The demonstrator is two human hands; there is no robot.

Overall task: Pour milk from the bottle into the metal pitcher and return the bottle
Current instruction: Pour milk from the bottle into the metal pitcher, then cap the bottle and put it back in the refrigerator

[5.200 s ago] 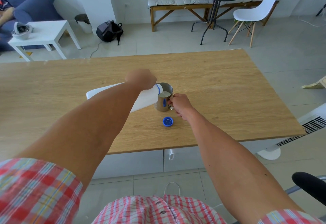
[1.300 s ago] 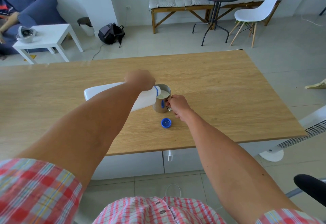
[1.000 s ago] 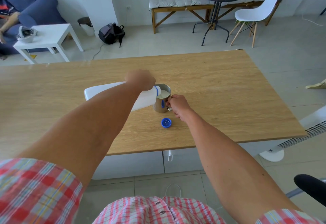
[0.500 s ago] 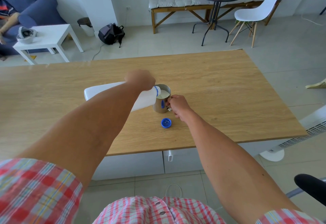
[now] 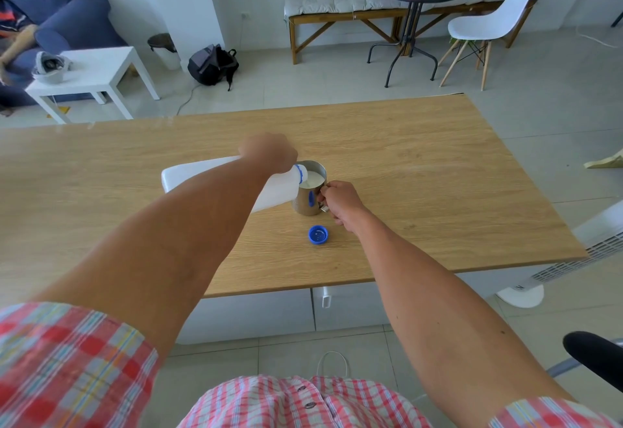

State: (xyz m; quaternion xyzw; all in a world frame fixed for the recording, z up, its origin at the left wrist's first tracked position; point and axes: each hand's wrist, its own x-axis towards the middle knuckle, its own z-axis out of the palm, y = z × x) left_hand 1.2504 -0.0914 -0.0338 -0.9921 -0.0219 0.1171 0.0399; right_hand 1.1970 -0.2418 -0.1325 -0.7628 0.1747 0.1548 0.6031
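Observation:
My left hand (image 5: pixel 268 154) grips a white plastic milk bottle (image 5: pixel 278 191) that lies tipped almost flat, its blue-ringed mouth over the rim of a metal pitcher (image 5: pixel 308 203). White milk fills the pitcher close to the top. My right hand (image 5: pixel 340 203) holds the pitcher's handle on its right side. The pitcher stands on the wooden table (image 5: pixel 421 174). My left forearm hides much of the bottle's body. The bottle's blue cap (image 5: pixel 318 234) lies open side up on the table, just in front of the pitcher.
Table edges run along the front and right, with a white fan heater (image 5: pixel 600 242) beyond the right edge. A black chair arm (image 5: pixel 593 356) sits at lower right. A white side table (image 5: pixel 91 70), a backpack (image 5: pixel 212 65), a bench and a white chair (image 5: pixel 488 22) stand far behind.
Both hands, the bottle and the pitcher have kept their places. The milk level in the pitcher looks slightly higher than five seconds ago.

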